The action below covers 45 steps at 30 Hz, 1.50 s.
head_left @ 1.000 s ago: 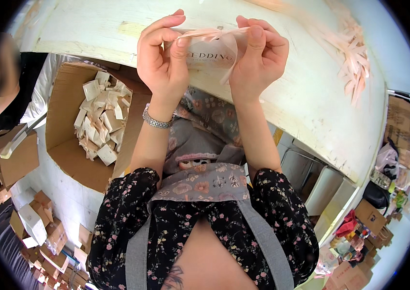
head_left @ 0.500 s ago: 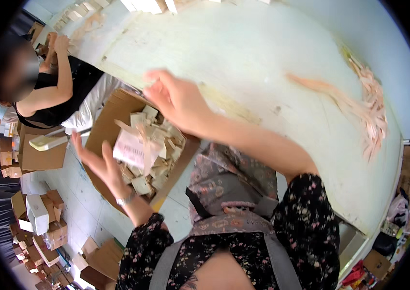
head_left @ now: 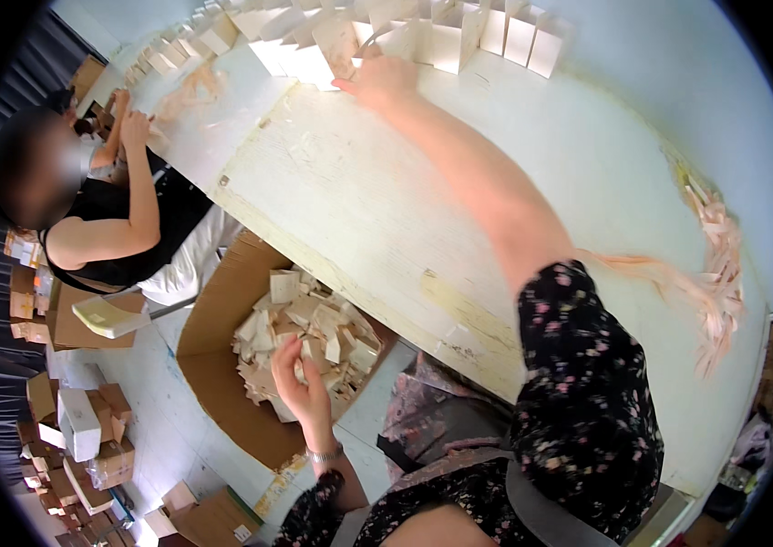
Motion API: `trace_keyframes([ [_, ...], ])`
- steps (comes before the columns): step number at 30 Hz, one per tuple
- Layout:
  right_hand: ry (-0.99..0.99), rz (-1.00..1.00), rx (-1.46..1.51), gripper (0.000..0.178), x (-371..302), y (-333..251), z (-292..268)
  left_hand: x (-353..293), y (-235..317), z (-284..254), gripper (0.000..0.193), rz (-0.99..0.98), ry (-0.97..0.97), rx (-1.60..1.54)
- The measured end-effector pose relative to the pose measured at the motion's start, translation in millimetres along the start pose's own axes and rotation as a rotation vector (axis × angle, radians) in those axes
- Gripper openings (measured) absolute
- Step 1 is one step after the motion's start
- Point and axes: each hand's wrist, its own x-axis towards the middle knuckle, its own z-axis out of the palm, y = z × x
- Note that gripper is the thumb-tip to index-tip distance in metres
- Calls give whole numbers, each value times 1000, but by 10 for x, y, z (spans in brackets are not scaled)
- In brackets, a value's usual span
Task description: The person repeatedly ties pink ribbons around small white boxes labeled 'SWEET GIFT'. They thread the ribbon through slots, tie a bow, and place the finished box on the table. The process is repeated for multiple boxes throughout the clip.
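Observation:
My right hand (head_left: 385,80) reaches to the far side of the table, at the front of a row of white paper boxes (head_left: 448,44). Its thumb sticks out to the left beside a tilted white box (head_left: 336,44), apart from the other fingers, which are partly hidden; no firm grip shows. Over the large cardboard carton (head_left: 213,365) my left hand (head_left: 303,387) is open and holds nothing, its fingers loosely bent. Many small white boxes (head_left: 321,319) lie heaped inside that carton, below the table edge.
Pale pink ribbons (head_left: 722,273) lie in a bundle along the table's right side. A co-worker (head_left: 104,228) sits at the left beside the white table (head_left: 314,182). Stacked cartons (head_left: 86,438) and an opened carton (head_left: 213,518) stand on the floor at lower left.
The pinkish-white box with a ribbon, earlier in the air above the carton, no longer shows apart from the heap. My right hand has moved far across the table; my left hand has drawn nearer.

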Motion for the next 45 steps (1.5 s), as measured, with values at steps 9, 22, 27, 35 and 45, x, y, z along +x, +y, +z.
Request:
trace_keyframes([
  [9,-125,-355,306,48,-2362,1188,-1185,998,794,1314,54,268,-435,-413],
  [22,114,-234,978,21,-4031,1505,-1202,23,996,1513,19,23,-819,-1042],
  [27,124,-137,1001,12,-4068,1391,-1415,-153,956,1582,9,71,-709,-1005],
  [35,48,186,1274,21,-3990,1422,-1358,-315,1284,1667,21,-101,-471,-870],
  [45,-26,248,1442,25,-3925,1418,-1406,-347,1234,1612,23,159,-624,-757],
])
